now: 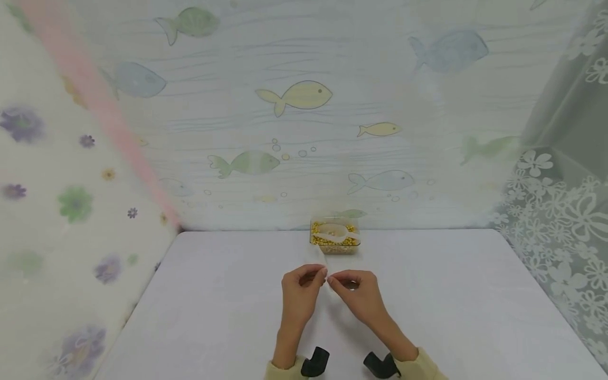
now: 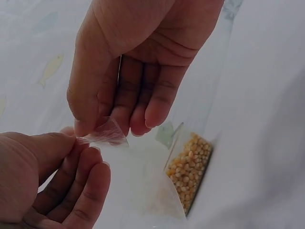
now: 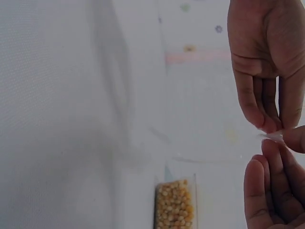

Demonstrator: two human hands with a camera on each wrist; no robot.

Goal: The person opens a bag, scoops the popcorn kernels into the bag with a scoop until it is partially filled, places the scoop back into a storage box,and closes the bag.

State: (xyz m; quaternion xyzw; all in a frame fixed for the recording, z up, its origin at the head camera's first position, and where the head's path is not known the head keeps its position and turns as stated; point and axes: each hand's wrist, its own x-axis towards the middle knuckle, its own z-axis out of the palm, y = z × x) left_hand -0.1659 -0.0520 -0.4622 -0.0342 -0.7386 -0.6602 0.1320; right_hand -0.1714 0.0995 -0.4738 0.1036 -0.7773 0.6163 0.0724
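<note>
Clear plastic film, thin and creased, is what I have in both hands: it looks like a small bag (image 1: 322, 256), held above the white table (image 1: 214, 301) on the near side of the corn container (image 1: 339, 250). On my head camera its visible part is a narrow strip with its long axis close to vertical, leaning left at the top, so the far end points away from me toward the near left part of the container. How far it carries on below the fingertips I cannot make out.

I have the left hand (image 1: 299, 298) pinching the film between thumb and forefinger, and the right hand (image 1: 363, 298) pinching it just beside, so the fingertips nearly meet. My left wrist view shows a crumpled flap jutting from between the two grips, its free corner pointing toward the table side; a wider, hazy sheet overlaps one end of the container there. On the right wrist view I get only a pale sliver at the fingertips.

Beyond, at the far edge of the table, the container holds yellow kernels (image 2: 188, 164), with a whitish scoop (image 1: 332, 232) lying on them, handle to the right. Behind stands a fish-patterned backdrop (image 1: 304, 42). Black mounts (image 1: 315, 362) sit at the pale yellow cuffs (image 1: 423, 367).
</note>
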